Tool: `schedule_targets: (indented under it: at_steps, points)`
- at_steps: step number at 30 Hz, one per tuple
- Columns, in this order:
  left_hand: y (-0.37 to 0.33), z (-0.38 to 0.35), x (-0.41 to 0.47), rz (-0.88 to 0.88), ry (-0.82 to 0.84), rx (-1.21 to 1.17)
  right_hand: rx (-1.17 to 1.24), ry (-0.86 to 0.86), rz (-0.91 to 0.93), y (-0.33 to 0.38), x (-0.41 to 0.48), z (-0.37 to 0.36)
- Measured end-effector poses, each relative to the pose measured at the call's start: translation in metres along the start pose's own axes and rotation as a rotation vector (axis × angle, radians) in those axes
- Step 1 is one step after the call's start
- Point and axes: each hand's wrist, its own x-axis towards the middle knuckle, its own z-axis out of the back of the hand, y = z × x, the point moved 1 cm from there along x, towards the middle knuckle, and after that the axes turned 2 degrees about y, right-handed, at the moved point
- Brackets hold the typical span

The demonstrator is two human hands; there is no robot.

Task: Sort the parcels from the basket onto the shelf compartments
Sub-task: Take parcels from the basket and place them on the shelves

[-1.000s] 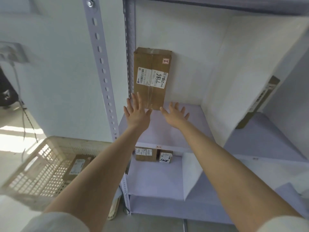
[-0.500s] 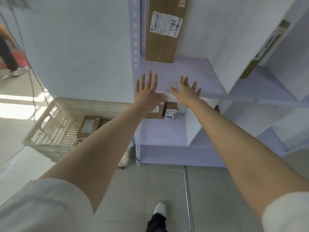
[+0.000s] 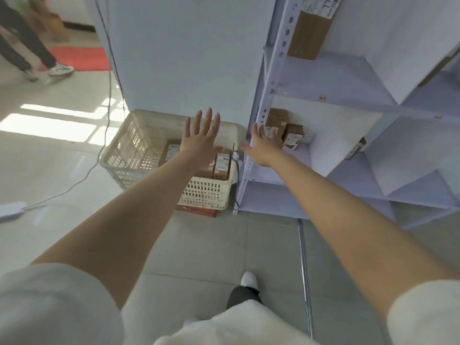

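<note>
The basket (image 3: 129, 148) is open on top. Parcels (image 3: 222, 163) fill its right side; its left side has room. The shelf post (image 3: 241, 190) stands just right of the basket.

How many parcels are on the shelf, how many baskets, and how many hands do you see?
Parcels on the shelf: 5
Baskets: 1
Hands: 2, left hand and right hand
Total: 8

Cream plastic lattice basket (image 3: 129, 148) holds brown cardboard parcels (image 3: 222, 163) bearing white labels. Pale lilac metal shelf (image 3: 331, 78). Red floor mat (image 3: 79, 58) on light grey tiled floor (image 3: 206, 245).
</note>
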Motion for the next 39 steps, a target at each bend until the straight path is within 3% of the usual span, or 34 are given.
schedule_targets:
  at_steps: [8,24,32,39]
  points:
    - [0.112,-0.007,0.014,0.156,0.010,-0.003,-0.035,0.049,0.142,0.093,0.067,-0.005]
    - [0.260,-0.088,0.186,0.296,0.315,0.017,-0.012,0.315,0.054,0.150,0.325,-0.023]
    - [0.303,-0.159,0.252,0.208,0.481,-0.028,-0.083,0.395,0.035,0.170,0.402,-0.088]
    - [0.346,-0.279,0.318,0.130,0.565,-0.048,-0.161,0.487,0.034,0.161,0.474,-0.200]
